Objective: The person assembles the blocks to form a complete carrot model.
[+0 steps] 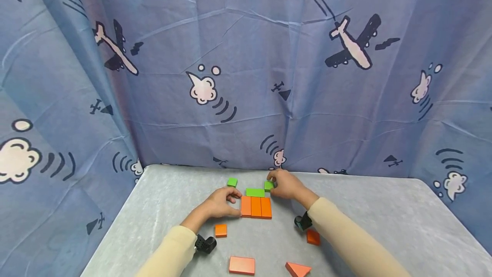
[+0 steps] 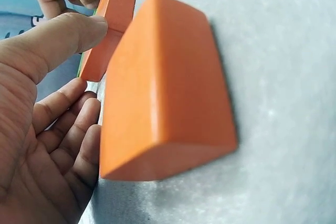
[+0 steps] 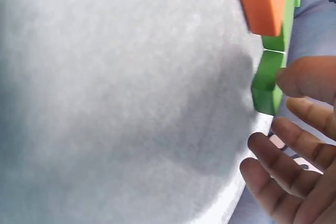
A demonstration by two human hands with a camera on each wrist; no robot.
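Three upright orange blocks lie side by side on the grey table. My left hand holds the leftmost one between thumb and index finger at its near and far ends; its other fingers are loosely bent. A long green block lies crosswise against the far ends of the orange row. Beyond its right end, my right hand pinches a small green block, the thumb on its near side. In the right wrist view that block sits close to the long green one. Another small green block lies beyond my left hand.
A small orange block lies near my left wrist, large in the left wrist view. Another orange block is beside my right forearm. Closer to me lie a salmon rectangular block and a triangular block. A patterned blue curtain hangs behind the table.
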